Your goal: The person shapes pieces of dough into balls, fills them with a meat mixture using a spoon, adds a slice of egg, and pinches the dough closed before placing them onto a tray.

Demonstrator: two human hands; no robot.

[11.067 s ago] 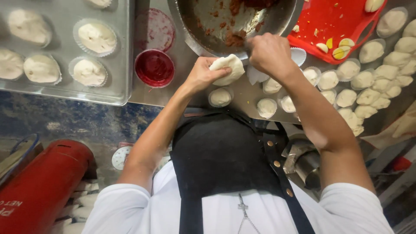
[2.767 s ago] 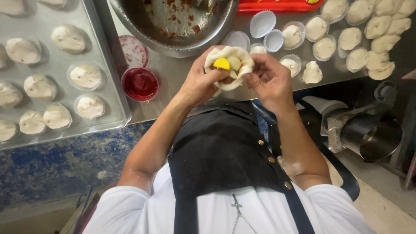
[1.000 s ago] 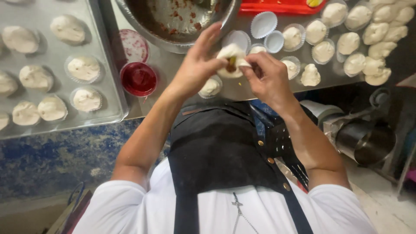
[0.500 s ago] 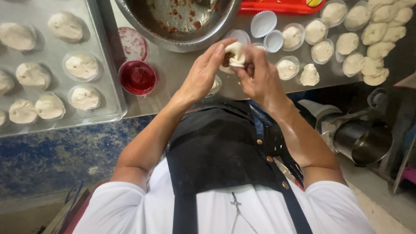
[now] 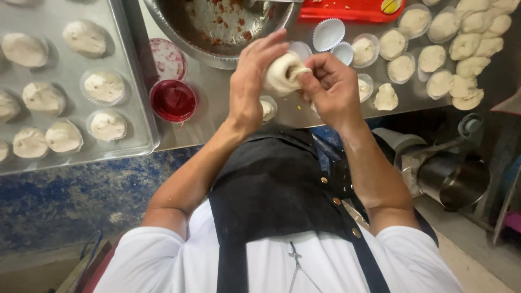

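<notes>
Since half a second ago, both hands have been drawing slightly apart around the dough, and the dough's top is now looking closed, with no filling showing. The left hand (image 5: 251, 81) is cupping the white dough ball (image 5: 282, 73) from its left side, fingers curled partly shut with the tips reaching over the top. The right hand (image 5: 331, 87) is pinching the dough's right edge between thumb and fingers, closed tightly on it. The dough is being held in the air above the steel counter (image 5: 217, 116), just in front of a large metal bowl (image 5: 217, 32) smeared with red sauce. A small red cup (image 5: 173, 100) is sitting on the counter to the left, beside a metal tray (image 5: 70, 146) carrying finished buns (image 5: 103, 87) in paper liners. Empty paper cups (image 5: 328, 33) and more dough portions (image 5: 434, 57) are lying to the right. The person is wearing a black apron (image 5: 271, 195).
</notes>
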